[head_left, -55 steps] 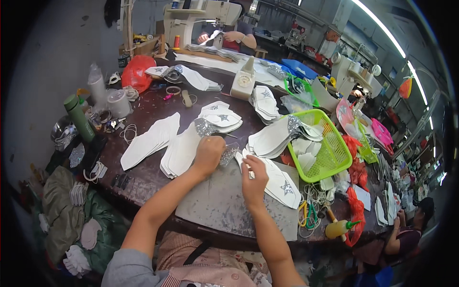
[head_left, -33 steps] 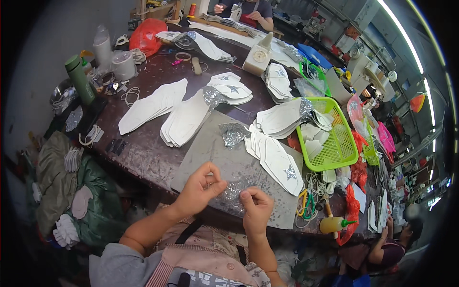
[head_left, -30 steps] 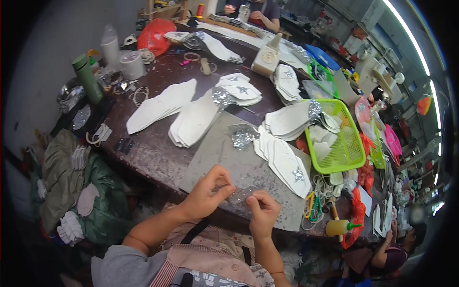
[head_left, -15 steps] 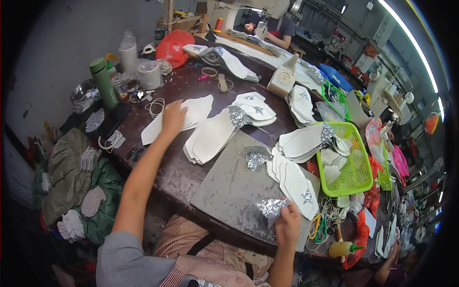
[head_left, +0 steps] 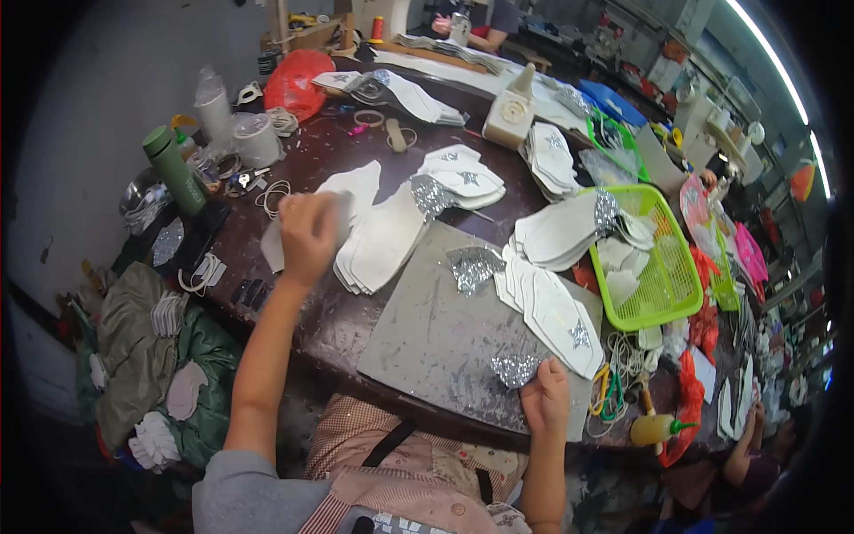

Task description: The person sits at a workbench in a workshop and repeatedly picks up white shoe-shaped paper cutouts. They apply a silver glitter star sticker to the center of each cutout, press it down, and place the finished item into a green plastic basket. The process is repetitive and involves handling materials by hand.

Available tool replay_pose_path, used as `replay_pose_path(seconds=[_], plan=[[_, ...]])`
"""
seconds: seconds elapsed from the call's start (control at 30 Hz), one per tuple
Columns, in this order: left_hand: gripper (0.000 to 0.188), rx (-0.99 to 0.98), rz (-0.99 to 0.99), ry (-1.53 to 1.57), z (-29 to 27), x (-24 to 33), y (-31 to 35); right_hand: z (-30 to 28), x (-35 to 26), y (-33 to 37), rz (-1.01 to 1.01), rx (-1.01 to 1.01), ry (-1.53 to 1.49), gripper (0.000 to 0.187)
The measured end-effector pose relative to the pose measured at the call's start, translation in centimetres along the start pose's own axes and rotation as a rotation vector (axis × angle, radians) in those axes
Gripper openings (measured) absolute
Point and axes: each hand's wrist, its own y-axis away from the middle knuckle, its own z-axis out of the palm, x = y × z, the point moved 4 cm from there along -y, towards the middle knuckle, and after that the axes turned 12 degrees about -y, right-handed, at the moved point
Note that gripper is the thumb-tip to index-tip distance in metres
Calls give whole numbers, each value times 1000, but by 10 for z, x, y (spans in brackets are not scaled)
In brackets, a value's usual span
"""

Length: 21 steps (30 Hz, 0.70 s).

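Note:
My right hand (head_left: 544, 398) pinches the edge of a silver glitter piece (head_left: 515, 370) over the grey board (head_left: 427, 338). Blurred by motion, my left hand (head_left: 310, 236) hovers over white cut shoe pieces (head_left: 356, 184) at the left; its fingers look curled. A greyish smear shows beside its fingertips, too unclear to name. Fanned white pieces (head_left: 378, 249) lie to its right, topped by a glitter piece (head_left: 431, 198). Another silver glitter piece (head_left: 474, 270) rests on the board, next to a fan of white pieces (head_left: 543, 307) bearing a silver star.
A green basket (head_left: 685, 307) with white scraps stands at the right, near a yellow glue bottle (head_left: 654, 429) and scissors (head_left: 610, 392). Farther back are a cream bottle (head_left: 510, 116) and a red bag (head_left: 298, 87). A green flask (head_left: 175, 169) stands left.
My left hand has lifted off the white pieces and come slightly nearer. The glitter piece in my right hand has turned and moved slightly upward. The whole view has shifted a little.

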Motion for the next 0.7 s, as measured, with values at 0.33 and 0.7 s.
replay_pose_path(seconds=[0.33, 0.7], plan=[[7, -959, 84, 878, -47, 185, 61, 73, -11, 89, 23, 61, 520, 31], [8, -951, 52, 841, -58, 202, 63, 86, -4, 93, 94, 44, 501, 28]])
